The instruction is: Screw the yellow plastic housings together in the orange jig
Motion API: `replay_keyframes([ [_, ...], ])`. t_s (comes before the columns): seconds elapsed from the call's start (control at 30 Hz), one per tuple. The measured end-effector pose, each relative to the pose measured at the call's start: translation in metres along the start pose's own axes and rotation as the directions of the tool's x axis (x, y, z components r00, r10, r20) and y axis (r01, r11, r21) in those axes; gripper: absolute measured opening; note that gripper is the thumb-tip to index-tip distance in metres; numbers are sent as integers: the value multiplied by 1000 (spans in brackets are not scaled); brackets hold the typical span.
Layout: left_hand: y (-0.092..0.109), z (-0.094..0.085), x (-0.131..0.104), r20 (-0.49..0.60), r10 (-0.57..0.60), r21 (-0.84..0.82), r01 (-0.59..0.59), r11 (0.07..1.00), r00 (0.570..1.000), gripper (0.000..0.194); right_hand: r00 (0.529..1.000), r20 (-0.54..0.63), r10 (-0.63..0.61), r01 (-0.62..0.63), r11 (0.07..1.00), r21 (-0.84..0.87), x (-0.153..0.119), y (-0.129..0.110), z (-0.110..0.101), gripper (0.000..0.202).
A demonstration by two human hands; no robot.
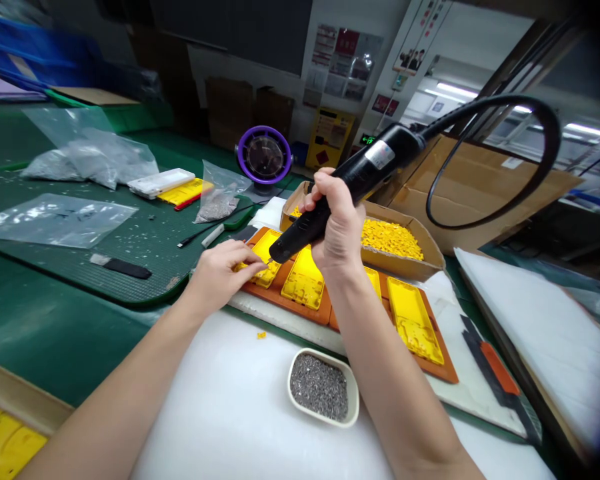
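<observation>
Head view: left fingers (pixel 245 255) press together, contents unclear; right fingers (pixel 336 191) wrap black tool (pixel 370 165).

At far centre we see a purple-rimmed fan (pixel 264 155) on the green desk (pixel 180 143); at far left, blue bins (pixel 35 50); behind, a yellow box (pixel 330 138) and posters (pixel 341 65) on the wall (pixel 294 90).

No words or numbers can be read. A red diamond sign (pixel 323 158) marks the far yellow cabinet (pixel 334 127); a green-lit sign (pixel 367 139) glows beside it. The white label (pixel 381 154) on the black handheld tool (pixel 350 180) is too blurred.
</observation>
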State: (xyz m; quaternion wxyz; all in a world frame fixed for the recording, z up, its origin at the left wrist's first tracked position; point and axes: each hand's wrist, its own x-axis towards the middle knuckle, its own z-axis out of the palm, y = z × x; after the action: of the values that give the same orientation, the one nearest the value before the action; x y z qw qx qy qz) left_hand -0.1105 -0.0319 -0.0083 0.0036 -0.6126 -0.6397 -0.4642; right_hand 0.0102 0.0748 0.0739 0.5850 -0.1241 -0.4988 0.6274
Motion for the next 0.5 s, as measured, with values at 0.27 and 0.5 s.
replay_keyframes([
  [0.27,-10,-2,2,-225,-444,-173,413,894,867,18,999,-29,13,-14,1000,-28,0,17,1,19],
  [0.5,-10,0,2,-179,-500,-254,451,855,847,20,1000,-13,18,-18,999,-27,-3,24,0,21],
])
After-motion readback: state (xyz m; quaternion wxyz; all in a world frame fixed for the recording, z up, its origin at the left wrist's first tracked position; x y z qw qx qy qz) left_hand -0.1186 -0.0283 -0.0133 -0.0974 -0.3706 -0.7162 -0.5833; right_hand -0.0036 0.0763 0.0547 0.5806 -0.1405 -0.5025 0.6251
